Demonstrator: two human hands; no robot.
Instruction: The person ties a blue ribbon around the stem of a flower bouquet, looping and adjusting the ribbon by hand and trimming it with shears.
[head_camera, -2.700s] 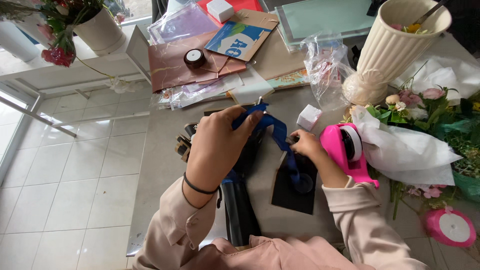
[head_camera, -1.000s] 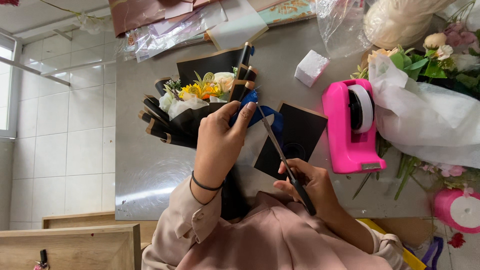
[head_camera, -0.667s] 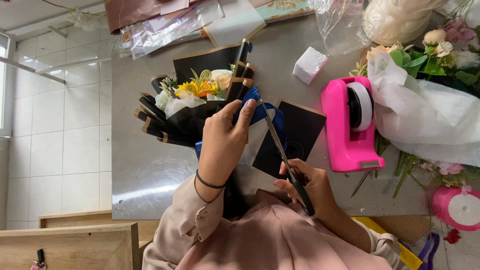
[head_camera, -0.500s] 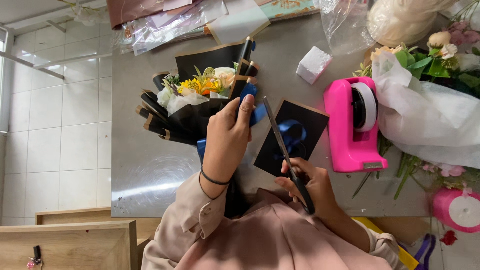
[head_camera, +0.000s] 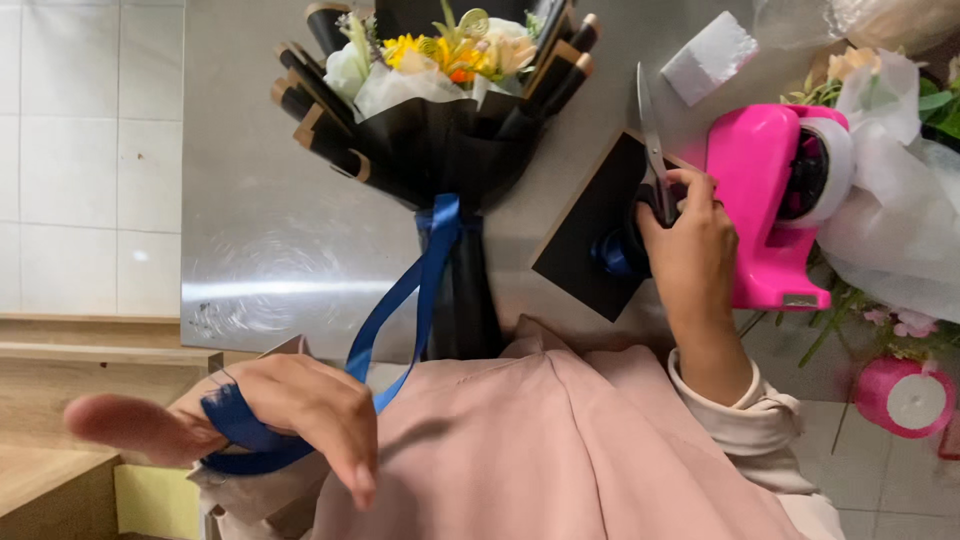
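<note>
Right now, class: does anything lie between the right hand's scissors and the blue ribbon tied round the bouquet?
Nothing visible does: bare grey table separates the scissors from the blue ribbon, which the left hand pulls taut.

White box (head_camera: 709, 56): small, blocky, on the grey table at the top, just beside the pink tape dispenser (head_camera: 757, 200).
Clear plastic bag (head_camera: 860, 20): crinkled, at the top right corner, behind the dispenser.
Labels, signs, screens: none visible.
</note>
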